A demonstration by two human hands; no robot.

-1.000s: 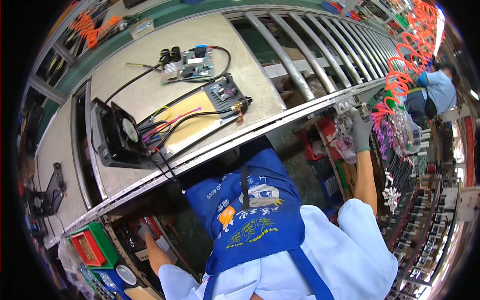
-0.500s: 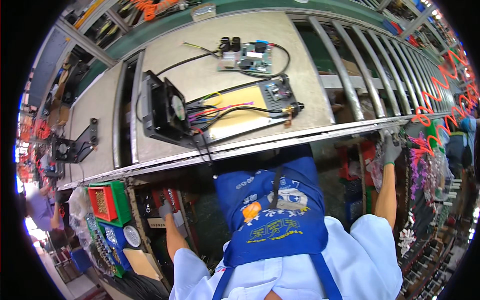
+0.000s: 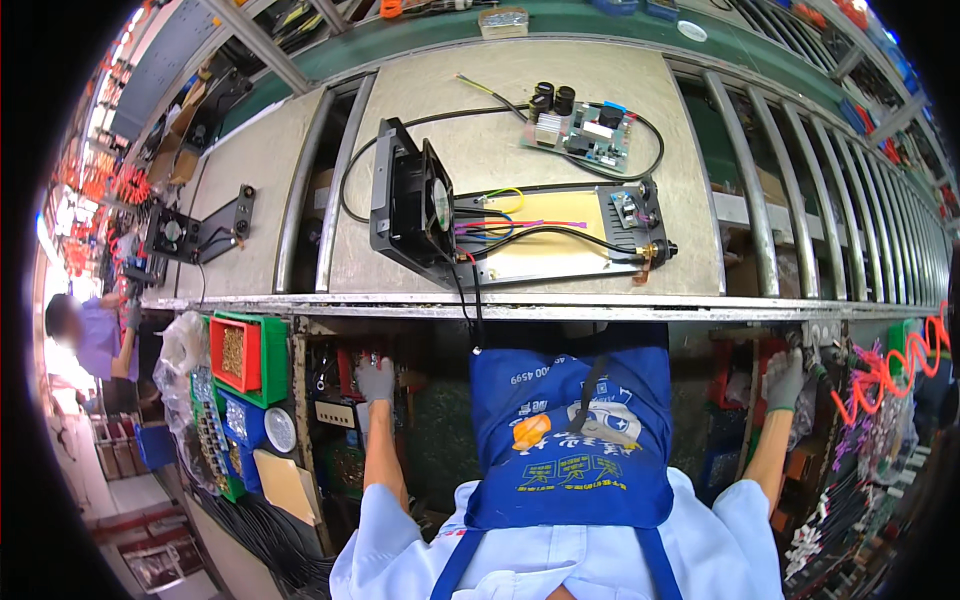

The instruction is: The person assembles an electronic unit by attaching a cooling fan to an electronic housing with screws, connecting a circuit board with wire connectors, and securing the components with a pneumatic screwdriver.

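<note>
My left hand (image 3: 375, 382), in a grey glove, reaches below the table edge into a red bin (image 3: 349, 362) of small parts. Its fingertips are too small to make out, so whether it grips anything does not show. My right hand (image 3: 783, 381), also gloved, is raised beside a metal bracket (image 3: 822, 334) under the table's right edge; its finger closure is unclear. On the table lies an open black device chassis (image 3: 616, 262) with an upright fan (image 3: 437, 205), loose coloured wires and a yellowish sheet (image 3: 550, 212). Behind it rests a green circuit board (image 3: 598, 149) with a black cable.
Metal rollers (image 3: 760, 190) run off to the right, with coiled red air hoses (image 3: 890, 375) nearby. A second chassis (image 3: 205, 232) stands on the left. Red and green bins (image 3: 236, 357) of screws sit below left. Another person (image 3: 100, 340) works at far left.
My view has turned, so the table looks level and the chassis lies farther right in view. My left hand has moved up to the red bin. My right hand remains near the bracket.
</note>
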